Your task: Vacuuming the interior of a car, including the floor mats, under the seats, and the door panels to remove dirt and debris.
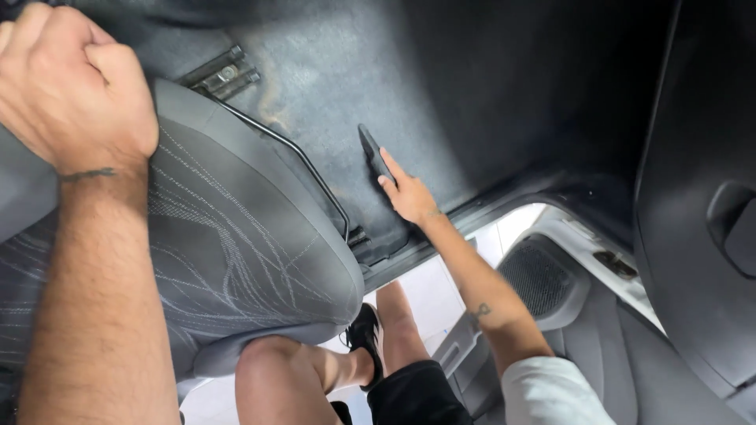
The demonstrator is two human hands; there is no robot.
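At ten o'clock the left hand (75, 83) rests fisted, empty, on the woven grey seat (236, 236). At centre, the right hand (408, 197) grips a slim dark brush (373, 153) against the fuzzy carpet (441, 86).

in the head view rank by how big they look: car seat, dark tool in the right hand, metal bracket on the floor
1. car seat, by far the largest, though it sits nearest the camera
2. dark tool and metal bracket look about alike; no ranking between them

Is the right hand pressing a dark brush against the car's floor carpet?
Yes, the right hand holds a dark brush flat on the carpet.
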